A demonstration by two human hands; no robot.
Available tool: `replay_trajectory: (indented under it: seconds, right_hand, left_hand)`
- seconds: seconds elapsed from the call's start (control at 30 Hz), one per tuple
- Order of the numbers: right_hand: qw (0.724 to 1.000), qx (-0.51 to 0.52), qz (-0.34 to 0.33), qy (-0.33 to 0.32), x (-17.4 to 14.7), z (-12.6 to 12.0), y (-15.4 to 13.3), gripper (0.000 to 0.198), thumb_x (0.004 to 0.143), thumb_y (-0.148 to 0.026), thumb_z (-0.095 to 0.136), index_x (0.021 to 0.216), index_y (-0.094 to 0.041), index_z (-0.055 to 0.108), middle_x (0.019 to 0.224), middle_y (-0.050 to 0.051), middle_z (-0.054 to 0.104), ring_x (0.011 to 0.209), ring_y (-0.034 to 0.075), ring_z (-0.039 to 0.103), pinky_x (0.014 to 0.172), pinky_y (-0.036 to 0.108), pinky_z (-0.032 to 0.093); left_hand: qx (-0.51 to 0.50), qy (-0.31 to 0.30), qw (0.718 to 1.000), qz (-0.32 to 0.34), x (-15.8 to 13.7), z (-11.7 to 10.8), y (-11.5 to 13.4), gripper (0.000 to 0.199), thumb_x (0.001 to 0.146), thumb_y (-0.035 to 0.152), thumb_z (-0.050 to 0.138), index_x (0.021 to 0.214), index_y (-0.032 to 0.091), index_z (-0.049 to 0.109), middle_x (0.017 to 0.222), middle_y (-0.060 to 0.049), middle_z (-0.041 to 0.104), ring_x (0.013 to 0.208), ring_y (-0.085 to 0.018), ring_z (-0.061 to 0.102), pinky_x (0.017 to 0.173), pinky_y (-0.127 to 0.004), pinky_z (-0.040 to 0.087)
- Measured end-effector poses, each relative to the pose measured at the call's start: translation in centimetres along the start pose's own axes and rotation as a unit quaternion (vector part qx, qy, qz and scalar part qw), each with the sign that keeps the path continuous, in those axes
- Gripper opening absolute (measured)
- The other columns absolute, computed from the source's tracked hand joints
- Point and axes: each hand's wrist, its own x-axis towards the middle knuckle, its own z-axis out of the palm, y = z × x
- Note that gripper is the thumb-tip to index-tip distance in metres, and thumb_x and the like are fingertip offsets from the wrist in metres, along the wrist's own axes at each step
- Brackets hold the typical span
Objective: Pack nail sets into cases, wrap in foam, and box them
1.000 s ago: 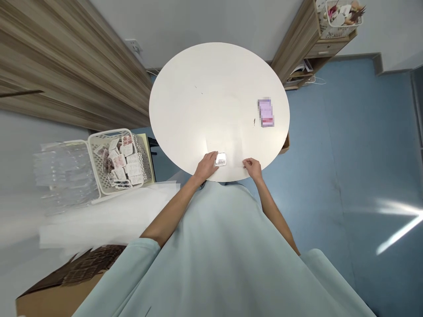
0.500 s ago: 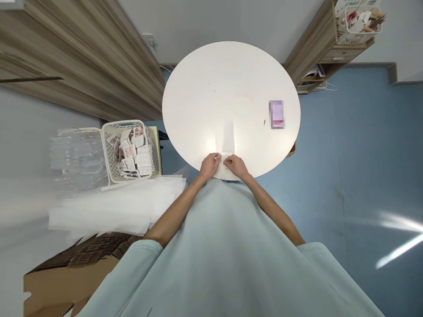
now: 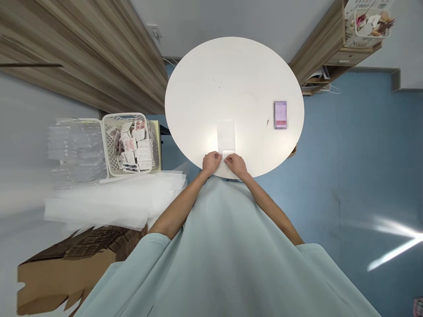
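A thin, whitish translucent sheet (image 3: 226, 132) lies flat near the front edge of the white oval table (image 3: 231, 66). On its near end is a small white flat piece (image 3: 228, 152), its kind too unclear to name. My left hand (image 3: 210, 163) is closed in a pinch just left of that piece, with anything in the fingertips too small to make out. My right hand (image 3: 236, 164) is also pinched, its fingertips at the piece's lower edge. Whether they grip it is hidden.
A blurred purple rectangular item (image 3: 280, 115) lies on the table's right side. To the left are a white basket of small cards (image 3: 128, 149), stacked clear plastic packaging (image 3: 76, 152), white sheets (image 3: 112, 198) and cardboard (image 3: 62, 273). A cabinet (image 3: 330, 48) stands back right.
The sheet now lies flatter and shows more fully beyond my hands. My fingertips have moved slightly apart. The whole view has shifted a little.
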Motion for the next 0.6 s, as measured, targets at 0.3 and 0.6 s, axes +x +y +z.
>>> replay_trajectory:
  seconds: [0.3,0.6]
  right_hand:
    - [0.988,0.045,0.129,0.075,0.1,-1.4,3.0,0.029,0.096,-0.042,0.073,0.117,-0.023,0.071,0.12,0.008,0.078,0.111,0.025,0.072,0.094,0.036,0.055]
    - [0.985,0.101,0.128,0.056,0.8,-0.2,2.6,0.018,0.096,-0.039,0.068,0.098,-0.022,0.073,0.105,0.008,0.081,0.099,0.025,0.075,0.084,0.034,0.056]
  left_hand:
    - [0.048,0.01,0.998,-0.025,0.0,0.3,0.5,0.02,0.1,0.036,0.056,0.092,0.025,0.071,0.097,-0.008,0.078,0.096,-0.028,0.071,0.084,-0.036,0.052]
    - [0.069,0.084,0.993,0.054,-0.6,0.7,0.4,0.027,0.098,0.027,0.054,0.121,0.021,0.068,0.121,-0.016,0.071,0.111,-0.035,0.068,0.094,-0.047,0.056]
